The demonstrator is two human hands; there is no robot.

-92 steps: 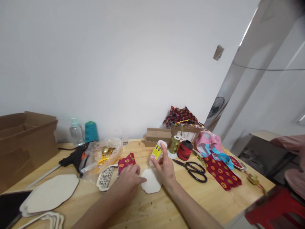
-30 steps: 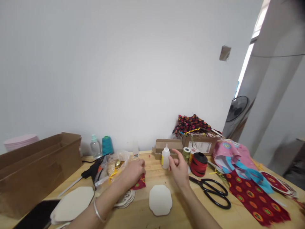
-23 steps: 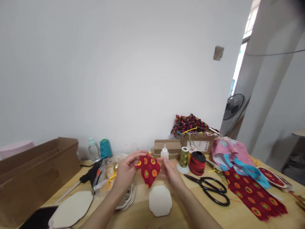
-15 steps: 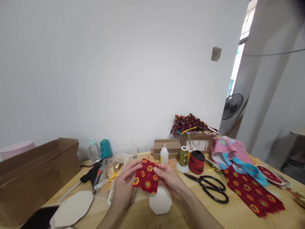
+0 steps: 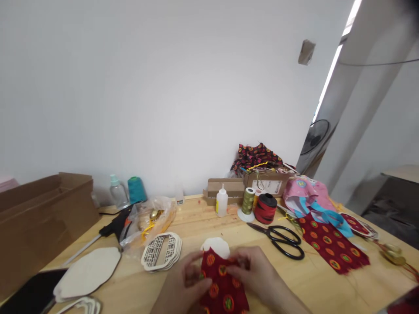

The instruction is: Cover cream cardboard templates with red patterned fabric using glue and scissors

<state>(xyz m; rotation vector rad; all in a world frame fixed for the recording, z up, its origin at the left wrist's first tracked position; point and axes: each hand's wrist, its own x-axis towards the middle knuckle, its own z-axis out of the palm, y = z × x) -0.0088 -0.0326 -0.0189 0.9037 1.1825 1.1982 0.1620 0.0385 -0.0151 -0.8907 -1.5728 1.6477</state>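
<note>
Between my two hands is a dark red piece of patterned cloth (image 5: 221, 283) with orange and green round motifs. My left hand (image 5: 188, 279) grips its left edge with the thumb on top. With thumb and fingers, my right hand (image 5: 250, 270) pinches its upper right edge. Just beyond the cloth, a pale scalloped panel (image 5: 216, 247) lies on the table, partly covered by it. Left of my left hand sits a stack of pale lattice frames (image 5: 163, 251).
Black scissors (image 5: 281, 239) lie right of my hands near a larger patterned cloth (image 5: 330, 244). Farther back stand a glue bottle (image 5: 221, 202), a green thread spool (image 5: 248, 201) and a red-black spool (image 5: 266, 209). At left are a glue gun (image 5: 113, 224), a large pale panel (image 5: 88, 272) and a cardboard box (image 5: 49, 222).
My hands have brought the cloth down and nearer to me, uncovering the lattice frames. The pale panel now shows beyond the cloth instead of below it. The camera view has tilted.
</note>
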